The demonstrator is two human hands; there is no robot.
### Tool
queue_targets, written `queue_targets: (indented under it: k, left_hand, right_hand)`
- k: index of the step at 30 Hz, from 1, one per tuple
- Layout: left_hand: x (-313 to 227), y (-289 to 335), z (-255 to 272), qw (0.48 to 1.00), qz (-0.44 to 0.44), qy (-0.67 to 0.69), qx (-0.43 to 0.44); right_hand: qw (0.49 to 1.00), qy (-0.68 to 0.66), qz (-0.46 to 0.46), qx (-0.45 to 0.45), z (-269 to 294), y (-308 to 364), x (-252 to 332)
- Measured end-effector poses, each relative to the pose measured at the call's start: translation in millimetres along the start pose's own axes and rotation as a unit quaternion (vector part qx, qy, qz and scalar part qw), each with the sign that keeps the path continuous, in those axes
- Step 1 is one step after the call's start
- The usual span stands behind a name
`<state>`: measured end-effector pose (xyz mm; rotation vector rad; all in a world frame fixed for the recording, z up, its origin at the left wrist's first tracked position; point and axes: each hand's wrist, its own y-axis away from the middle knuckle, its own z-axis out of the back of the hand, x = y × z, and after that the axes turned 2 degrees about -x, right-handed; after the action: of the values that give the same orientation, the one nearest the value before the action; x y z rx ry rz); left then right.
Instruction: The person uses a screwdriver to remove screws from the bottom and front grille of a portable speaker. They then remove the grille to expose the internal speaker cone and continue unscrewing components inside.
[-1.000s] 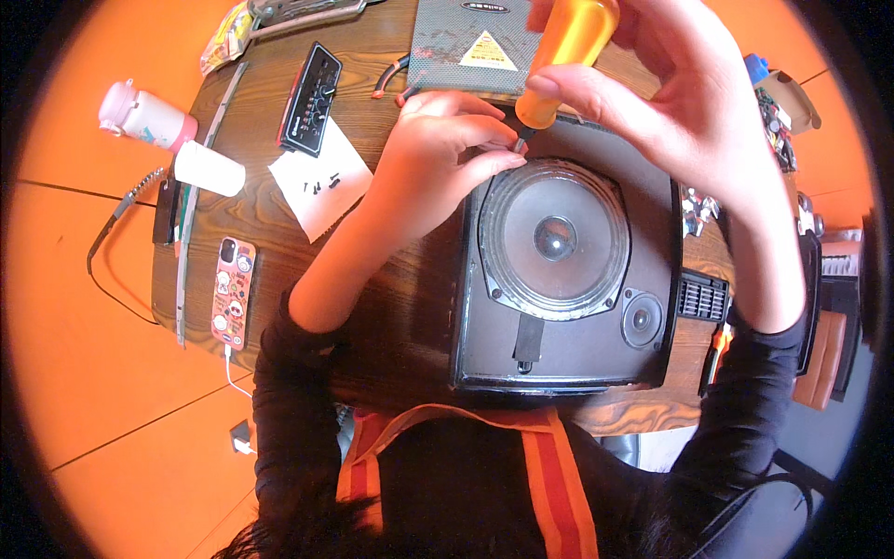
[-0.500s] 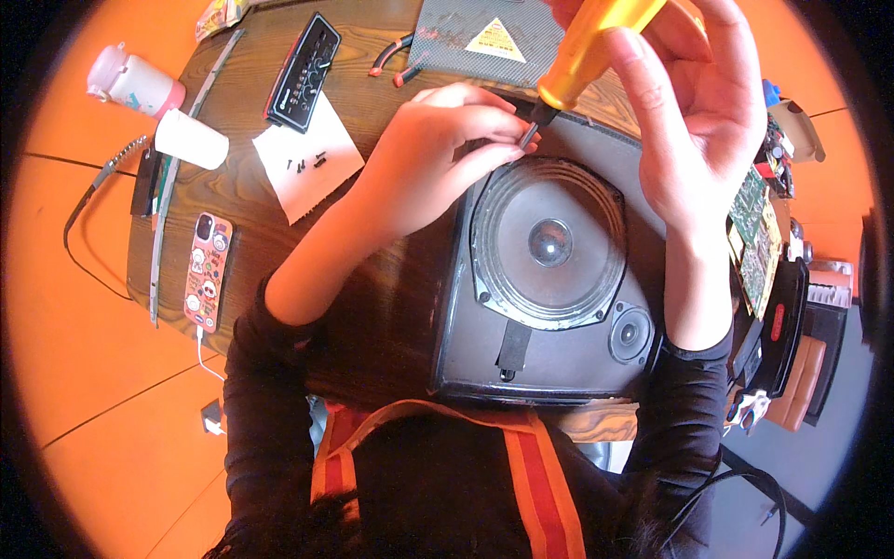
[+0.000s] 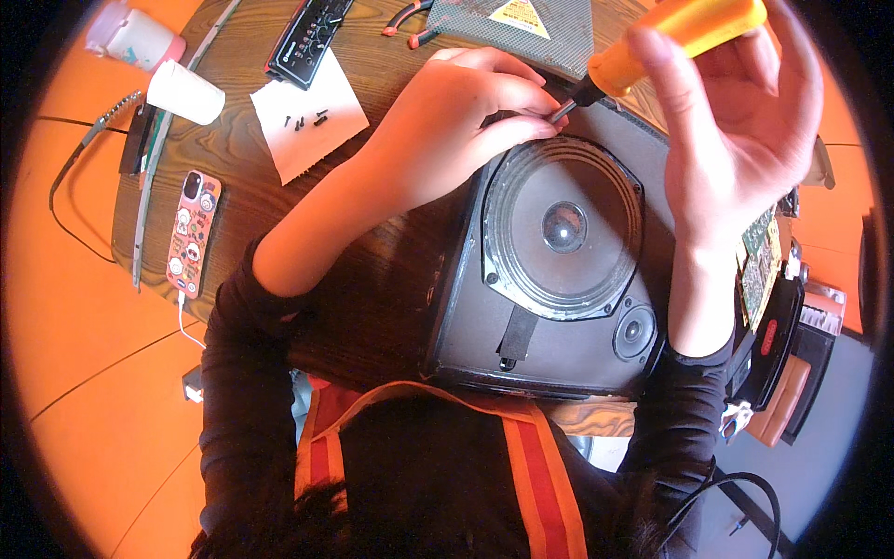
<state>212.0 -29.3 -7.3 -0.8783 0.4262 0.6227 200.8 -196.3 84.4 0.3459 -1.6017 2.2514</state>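
Observation:
A black speaker cabinet [image 3: 577,363] lies face up in front of me, its large round cone [image 3: 526,233] and a small tweeter [image 3: 634,333] showing. My right hand [image 3: 745,154] is closed around the yellow handle of a screwdriver [image 3: 684,42], which slants down to the left. At the cabinet's far left corner, my left hand [image 3: 456,126] pinches around the metal tip of the screwdriver with thumb and fingers. Whatever sits at the very tip is hidden by those fingers. A short black strip [image 3: 518,334] lies on the cabinet's near side.
Left of the cabinet, white paper [image 3: 321,149] bears several small dark screws [image 3: 300,121], beside a black knob panel [image 3: 312,42]. Beyond are red-tipped pliers [image 3: 416,23] and a mesh panel [image 3: 559,28]. A phone [image 3: 193,233], white cup [image 3: 186,93] and circuit boards [image 3: 762,265] flank the work.
The view has shifted, so the table things sit a little higher in it. The screwdriver leans over more to the right, its tip still at my left fingers.

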Motion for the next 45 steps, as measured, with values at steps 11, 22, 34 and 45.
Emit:
queue_targets:
  k: [11,22,34,45]
  left_hand:
    - [8.7,-0.3,-4.2,1.0,-0.017,0.02,0.011]
    - [8.2,-4.0,0.5,0.997,-0.024,0.062,0.025]
    - [3.1,-3.8,6.4,0.999,-0.007,0.044,0.025]
    - [4.2,-3.9,5.6,0.999,0.004,0.039,0.029]
  right_hand:
    - [0.991,0.13,0.019,0.038,2.3,7.0,-4.2]
    - [0.983,0.109,0.15,-0.001,-0.5,12.3,-30.5]
    - [0.995,0.068,0.006,-0.079,-0.2,25.7,-25.3]
    - [0.993,0.054,-0.016,-0.105,0.0,27.8,-24.5]
